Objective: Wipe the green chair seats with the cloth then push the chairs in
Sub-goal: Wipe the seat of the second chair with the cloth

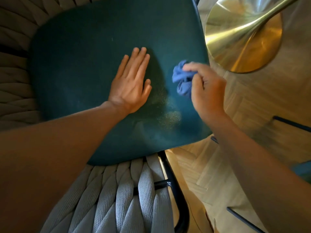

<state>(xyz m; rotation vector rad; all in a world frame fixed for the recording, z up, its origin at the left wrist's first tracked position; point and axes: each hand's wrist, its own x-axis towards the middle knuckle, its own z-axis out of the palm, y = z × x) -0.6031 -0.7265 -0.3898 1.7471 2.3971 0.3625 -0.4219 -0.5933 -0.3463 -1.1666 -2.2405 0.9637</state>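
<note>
Green seat (84, 64) fills the middle of the view, with pale dust specks (168, 115) on its near right part. The left hand (133, 81) lies flat on the seat, palm down, fingers straight and together. Right of it, the right hand (207, 88) pinches a crumpled blue cloth (181, 78) in curled fingers, the cloth on the seat near the right edge. Grey woven cord (126, 199) wraps the chair back and sides over a black frame (171, 179). Beyond the seat's far right corner stands a brass base (244, 39) on the wood floor (210, 165).
</note>
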